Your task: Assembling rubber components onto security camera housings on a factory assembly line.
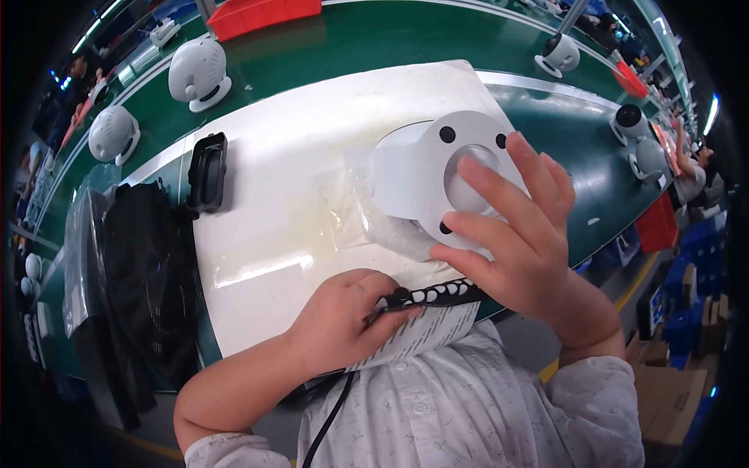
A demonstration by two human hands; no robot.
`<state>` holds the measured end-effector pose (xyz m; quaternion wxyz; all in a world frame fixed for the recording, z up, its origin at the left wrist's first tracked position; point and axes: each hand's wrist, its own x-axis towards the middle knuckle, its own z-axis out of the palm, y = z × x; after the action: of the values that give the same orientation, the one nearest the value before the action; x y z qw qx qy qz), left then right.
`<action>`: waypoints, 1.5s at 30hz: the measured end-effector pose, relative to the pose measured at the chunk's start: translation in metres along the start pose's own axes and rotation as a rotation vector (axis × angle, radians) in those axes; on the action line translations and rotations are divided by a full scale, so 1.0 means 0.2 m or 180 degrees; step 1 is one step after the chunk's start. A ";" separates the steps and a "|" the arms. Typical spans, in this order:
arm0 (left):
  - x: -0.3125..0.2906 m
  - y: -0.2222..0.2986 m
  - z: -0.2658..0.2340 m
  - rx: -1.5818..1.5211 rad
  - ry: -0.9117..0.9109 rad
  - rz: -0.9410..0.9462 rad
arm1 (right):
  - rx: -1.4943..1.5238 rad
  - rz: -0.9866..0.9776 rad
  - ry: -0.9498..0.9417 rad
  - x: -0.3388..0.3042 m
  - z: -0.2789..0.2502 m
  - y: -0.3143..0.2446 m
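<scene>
My right hand [521,246] grips a round white plastic base [425,175] with dark screw holes and a grey centre, tilted on its edge over the white work mat [281,187]. Clear plastic wrap [382,222] hangs under the base. My left hand [347,320] is closed on a black power cord [433,295] with a white paper tag [425,331], at the mat's near edge. The cord drops down over my white shirt.
A black plastic part [207,171] lies at the mat's left edge. Black parts in clear bags [133,281] sit at the left. White round fans [199,74] [113,134] [560,54] stand on the green belt [374,39]. Red bins [261,14] are at the back. Other workers sit at far left and right.
</scene>
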<state>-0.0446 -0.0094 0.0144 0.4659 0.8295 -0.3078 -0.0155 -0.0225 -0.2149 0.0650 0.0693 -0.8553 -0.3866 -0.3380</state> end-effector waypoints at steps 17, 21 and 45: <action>-0.01 0.04 -0.01 -0.0280 -0.0036 0.0115 | 0.0593 0.0264 -0.0251 -0.01 -0.07 -0.03; 0.01 0.05 -0.01 -0.0092 -0.0125 0.0331 | 0.1214 0.0321 -0.0874 0.01 -0.09 -0.10; 0.03 0.01 0.01 0.0440 0.0819 0.1065 | 0.1257 0.1496 0.0255 -0.09 -0.06 0.10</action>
<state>-0.0407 -0.0149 0.0162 0.4395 0.7919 -0.3795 0.1891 -0.0237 -0.2446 0.0656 0.3256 -0.8772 -0.2334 -0.2645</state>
